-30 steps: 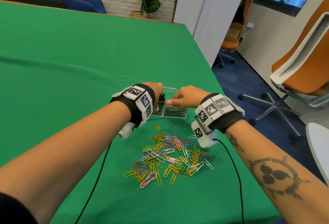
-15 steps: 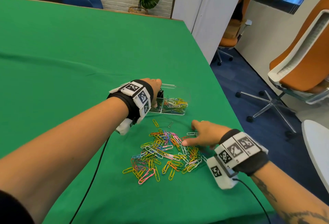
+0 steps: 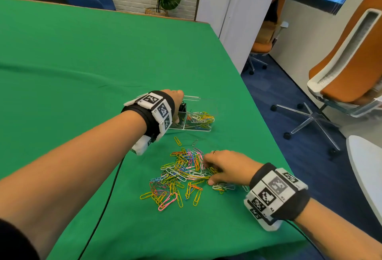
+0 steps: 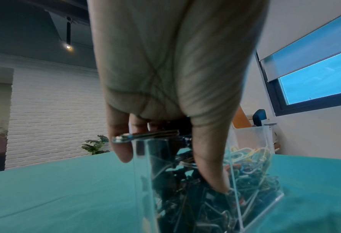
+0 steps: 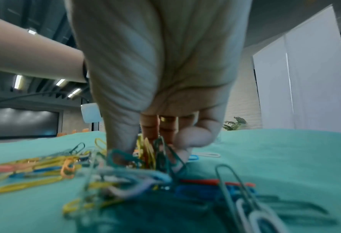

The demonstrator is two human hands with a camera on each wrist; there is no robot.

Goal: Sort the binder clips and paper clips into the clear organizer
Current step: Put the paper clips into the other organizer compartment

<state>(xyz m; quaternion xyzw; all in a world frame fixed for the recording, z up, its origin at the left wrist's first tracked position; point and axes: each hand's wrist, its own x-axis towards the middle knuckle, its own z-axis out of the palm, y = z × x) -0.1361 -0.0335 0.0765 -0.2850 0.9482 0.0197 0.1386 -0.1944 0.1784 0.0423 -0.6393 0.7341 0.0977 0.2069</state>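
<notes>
We are in the middle of the sorting job, and right now we are picking up more paper clips (image 3: 182, 175) from the pile on the green surface (image 3: 82, 63). Our right hand (image 3: 225, 166) is down on the right side of the pile, with its fingers (image 5: 155, 129) and thumb bent in around a small bunch of clips. Next, we think, this hand has to close tight on the bunch, lift it, and carry it over to the clear organizer (image 3: 206, 128), then let go above the side where the colored clips already lie. The clips are thin and slippery, so some could fall on the way. Our left hand (image 3: 175, 102) is at the left end of the organizer, with its fingers bent down over the wall and the thumb inside, among the black binder clips (image 4: 177, 181). It seems to hold the box steady. The organizer sits just past the pile, farther from us, so the trip is short. Many clips still lie loose, so we judge there is a lot left to do.
</notes>
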